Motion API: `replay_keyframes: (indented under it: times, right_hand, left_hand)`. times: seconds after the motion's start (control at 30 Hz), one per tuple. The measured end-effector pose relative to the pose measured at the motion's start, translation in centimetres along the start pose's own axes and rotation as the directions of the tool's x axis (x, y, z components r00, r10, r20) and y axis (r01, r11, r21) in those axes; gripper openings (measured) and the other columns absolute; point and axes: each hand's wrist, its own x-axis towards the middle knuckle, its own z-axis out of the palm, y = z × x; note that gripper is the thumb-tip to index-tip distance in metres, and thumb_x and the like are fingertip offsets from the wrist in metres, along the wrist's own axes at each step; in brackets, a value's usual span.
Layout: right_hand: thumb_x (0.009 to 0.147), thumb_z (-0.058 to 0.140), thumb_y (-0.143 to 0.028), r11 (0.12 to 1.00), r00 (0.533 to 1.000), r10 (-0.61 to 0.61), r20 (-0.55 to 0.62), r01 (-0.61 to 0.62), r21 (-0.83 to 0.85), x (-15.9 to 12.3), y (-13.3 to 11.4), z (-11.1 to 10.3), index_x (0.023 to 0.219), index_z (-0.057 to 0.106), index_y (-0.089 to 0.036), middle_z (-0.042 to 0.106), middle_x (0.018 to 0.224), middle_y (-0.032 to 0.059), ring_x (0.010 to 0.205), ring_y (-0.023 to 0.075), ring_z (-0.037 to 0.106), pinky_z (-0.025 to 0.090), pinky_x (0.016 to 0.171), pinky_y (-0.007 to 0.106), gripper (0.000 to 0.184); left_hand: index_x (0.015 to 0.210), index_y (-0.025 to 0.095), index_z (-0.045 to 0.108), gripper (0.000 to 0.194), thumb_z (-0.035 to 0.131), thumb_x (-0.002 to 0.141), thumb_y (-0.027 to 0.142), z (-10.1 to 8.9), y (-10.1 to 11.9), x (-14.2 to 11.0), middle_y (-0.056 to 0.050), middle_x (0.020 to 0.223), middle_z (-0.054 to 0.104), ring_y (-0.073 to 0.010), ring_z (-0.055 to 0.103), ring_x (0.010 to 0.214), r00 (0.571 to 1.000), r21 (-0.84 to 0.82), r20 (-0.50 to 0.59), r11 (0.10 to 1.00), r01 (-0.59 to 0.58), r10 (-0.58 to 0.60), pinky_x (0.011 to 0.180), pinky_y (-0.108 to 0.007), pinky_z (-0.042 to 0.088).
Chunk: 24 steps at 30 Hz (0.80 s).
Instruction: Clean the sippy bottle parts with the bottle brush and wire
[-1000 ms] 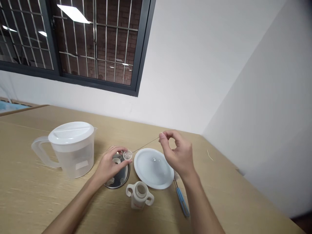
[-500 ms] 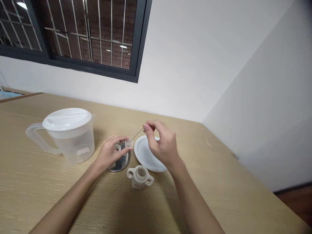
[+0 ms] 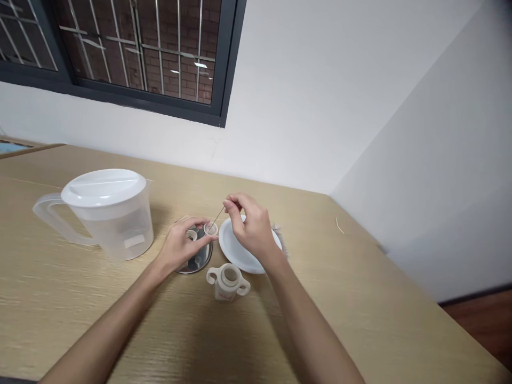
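Between the thumb and fingers of my left hand (image 3: 182, 242) is a small round translucent cap (image 3: 210, 229), its hollow side facing up. My right hand (image 3: 252, 224) pinches a thin, dark wire-like rod (image 3: 217, 215), which slants down with its lower end in the cap. Under my left hand lies a round shiny metal tray (image 3: 204, 258) with a small white ring-shaped part (image 3: 191, 235) on it. A pale plate (image 3: 230, 245) sits partly beneath my right hand. In front stands an uncapped, two-handled whitish bottle (image 3: 227, 282).
A lidded translucent pitcher (image 3: 116, 218) stands at the left, its handle pointing left. Something grey and bristly (image 3: 280, 238) shows at the plate's right edge. A thin pale strip (image 3: 340, 225) lies farther right on the wooden table (image 3: 360, 298). Walls and a barred window rise behind.
My right hand has moved left towards the cap, and the rod now stands steeper. My left hand keeps its hold on the cap. The whole view has shifted slightly.
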Motion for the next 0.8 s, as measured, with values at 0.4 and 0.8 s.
replay_keyframes:
  times: [0.4,0.8]
  right_hand:
    - [0.098,0.045,-0.025,1.000,0.997,0.013,0.081,-0.015,0.017,0.08,0.20,0.31,0.087,0.059,-0.020,0.065,0.086,0.0040,0.082,0.0164,0.057,0.044,0.074,0.029,0.019]
    - [0.097,0.048,-0.023,1.000,0.993,-0.003,0.119,0.000,0.024,-0.03,0.66,0.77,0.087,0.059,-0.020,0.064,0.086,0.0029,0.082,0.0155,0.057,0.044,0.076,0.028,0.016]
  left_hand:
    - [0.100,0.023,0.073,0.042,0.077,0.071,0.052,0.29,0.45,-0.02,-0.004,0.096,0.075,-0.0208,0.068,0.086,0.994,-0.036,0.011,0.994,0.105,-0.105,0.086,-0.034,0.053]
    - [0.101,0.021,0.074,0.046,0.080,0.068,0.051,0.33,0.65,-0.02,-0.005,0.094,0.075,-0.0220,0.067,0.086,0.978,-0.054,-0.028,0.977,0.204,-0.206,0.082,-0.034,0.052]
